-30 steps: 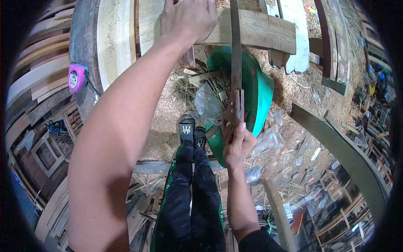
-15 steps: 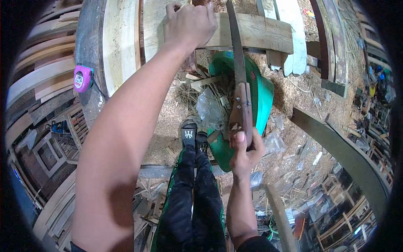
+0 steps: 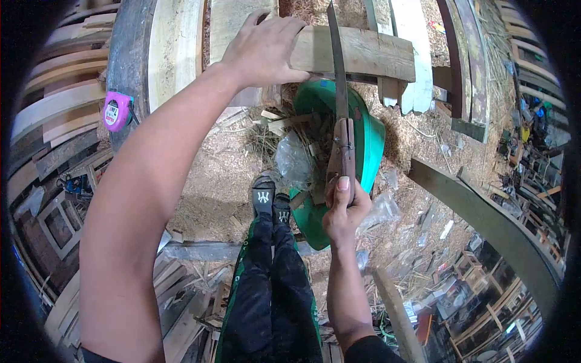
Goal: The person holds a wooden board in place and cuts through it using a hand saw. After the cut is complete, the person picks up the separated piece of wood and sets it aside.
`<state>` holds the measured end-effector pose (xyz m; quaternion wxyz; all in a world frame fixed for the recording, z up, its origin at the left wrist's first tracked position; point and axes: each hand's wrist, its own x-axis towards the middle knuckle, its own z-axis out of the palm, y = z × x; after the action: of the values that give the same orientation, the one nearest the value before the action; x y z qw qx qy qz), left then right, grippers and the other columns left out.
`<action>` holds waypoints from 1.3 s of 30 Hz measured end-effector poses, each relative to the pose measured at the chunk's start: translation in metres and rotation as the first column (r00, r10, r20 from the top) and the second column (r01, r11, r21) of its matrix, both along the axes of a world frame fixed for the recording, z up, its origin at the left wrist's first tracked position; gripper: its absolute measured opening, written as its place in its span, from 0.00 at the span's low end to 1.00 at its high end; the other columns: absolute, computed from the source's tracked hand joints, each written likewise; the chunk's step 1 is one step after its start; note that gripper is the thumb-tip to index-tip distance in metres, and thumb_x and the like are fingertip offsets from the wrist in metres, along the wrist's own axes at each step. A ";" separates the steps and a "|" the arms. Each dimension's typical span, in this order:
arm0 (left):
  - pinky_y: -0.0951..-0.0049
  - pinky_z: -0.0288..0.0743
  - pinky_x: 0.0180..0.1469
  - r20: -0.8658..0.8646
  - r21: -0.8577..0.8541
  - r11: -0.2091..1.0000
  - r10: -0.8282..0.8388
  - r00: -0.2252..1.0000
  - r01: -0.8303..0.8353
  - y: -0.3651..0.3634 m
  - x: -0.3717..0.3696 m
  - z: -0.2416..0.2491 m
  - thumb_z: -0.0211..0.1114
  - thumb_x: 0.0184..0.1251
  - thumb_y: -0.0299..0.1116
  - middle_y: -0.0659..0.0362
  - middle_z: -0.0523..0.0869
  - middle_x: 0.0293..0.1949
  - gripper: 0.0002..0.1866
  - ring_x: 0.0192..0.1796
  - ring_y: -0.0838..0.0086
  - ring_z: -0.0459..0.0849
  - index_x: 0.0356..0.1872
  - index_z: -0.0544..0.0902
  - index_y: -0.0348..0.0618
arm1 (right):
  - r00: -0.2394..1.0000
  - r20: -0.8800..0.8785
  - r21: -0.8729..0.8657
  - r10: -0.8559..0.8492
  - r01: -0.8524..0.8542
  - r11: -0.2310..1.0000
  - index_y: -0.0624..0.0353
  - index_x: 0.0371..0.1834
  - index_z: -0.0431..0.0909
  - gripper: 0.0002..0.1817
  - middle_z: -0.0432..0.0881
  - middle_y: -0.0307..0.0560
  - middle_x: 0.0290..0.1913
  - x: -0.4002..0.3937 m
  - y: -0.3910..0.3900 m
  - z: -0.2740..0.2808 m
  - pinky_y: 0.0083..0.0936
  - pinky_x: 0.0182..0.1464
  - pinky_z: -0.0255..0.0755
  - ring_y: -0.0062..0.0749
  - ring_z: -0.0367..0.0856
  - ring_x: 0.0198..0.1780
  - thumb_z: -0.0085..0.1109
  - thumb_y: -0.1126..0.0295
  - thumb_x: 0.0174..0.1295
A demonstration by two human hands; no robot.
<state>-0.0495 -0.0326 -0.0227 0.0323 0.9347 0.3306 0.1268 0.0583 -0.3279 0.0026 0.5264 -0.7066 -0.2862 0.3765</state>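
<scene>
My right hand [image 3: 348,209] is wrapped round the wooden handle of a hand saw [image 3: 341,91]. The saw points away from me, and its blade crosses a short wooden board [image 3: 369,53]. My left hand [image 3: 266,51] presses on the left end of that board, its fingers spread over the wood and its thumb along the near edge. Beneath the saw, a green basin [image 3: 369,145] stands on the ground with wood scraps and a clear plastic bag [image 3: 293,158] by it.
A pink tape measure [image 3: 117,111] lies on the dark beam [image 3: 128,66] at left. Pale planks [image 3: 172,60] run away from me. A long curved-looking board [image 3: 484,212] stretches across the right. Wood scraps and sawdust cover the ground round my feet.
My left hand has opened from a curled grip and spread over the board, shifting slightly left. The saw stays across the board in my right hand. The whole view has shifted a little.
</scene>
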 end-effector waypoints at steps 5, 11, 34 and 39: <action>0.48 0.55 0.82 0.028 -0.146 0.989 0.007 1.000 -0.002 0.004 -0.003 0.002 0.77 0.47 0.56 0.51 0.86 0.59 0.43 0.65 0.59 0.83 0.66 0.77 0.47 | 0.996 -0.031 -0.029 -0.087 0.087 0.996 0.59 0.22 0.73 0.29 0.70 0.33 0.19 0.007 0.044 0.003 0.19 0.23 0.54 0.15 0.63 0.20 0.57 0.51 0.80; 0.48 0.56 0.82 -0.022 -0.177 0.984 0.002 1.000 -0.006 0.004 0.000 0.009 0.77 0.44 0.55 0.52 0.87 0.58 0.44 0.64 0.60 0.84 0.65 0.79 0.47 | 0.993 0.015 0.019 -0.120 0.119 0.993 0.60 0.22 0.72 0.28 0.71 0.33 0.20 0.000 0.039 -0.012 0.19 0.25 0.54 0.14 0.64 0.22 0.58 0.53 0.79; 0.44 0.57 0.80 0.032 -0.262 0.956 -0.125 0.992 0.129 0.015 0.004 0.020 0.73 0.50 0.64 0.44 0.88 0.55 0.44 0.62 0.54 0.85 0.61 0.81 0.37 | 0.990 -0.016 0.059 -0.139 0.139 0.988 0.59 0.19 0.68 0.29 0.66 0.30 0.17 -0.022 -0.007 -0.031 0.23 0.24 0.54 0.15 0.63 0.22 0.56 0.54 0.79; 0.44 0.54 0.81 -0.004 -0.229 0.968 -0.107 0.994 0.103 0.020 0.003 0.011 0.77 0.44 0.63 0.45 0.87 0.57 0.49 0.65 0.57 0.83 0.64 0.79 0.36 | 0.990 -0.034 -0.040 -0.138 0.136 0.990 0.59 0.19 0.69 0.29 0.67 0.30 0.18 0.005 0.050 -0.012 0.23 0.24 0.55 0.15 0.63 0.22 0.57 0.53 0.79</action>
<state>-0.0467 -0.0129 -0.0122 0.1436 0.9420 0.2931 0.0784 0.0633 -0.2776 -0.0090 0.5426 -0.7274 -0.2202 0.3577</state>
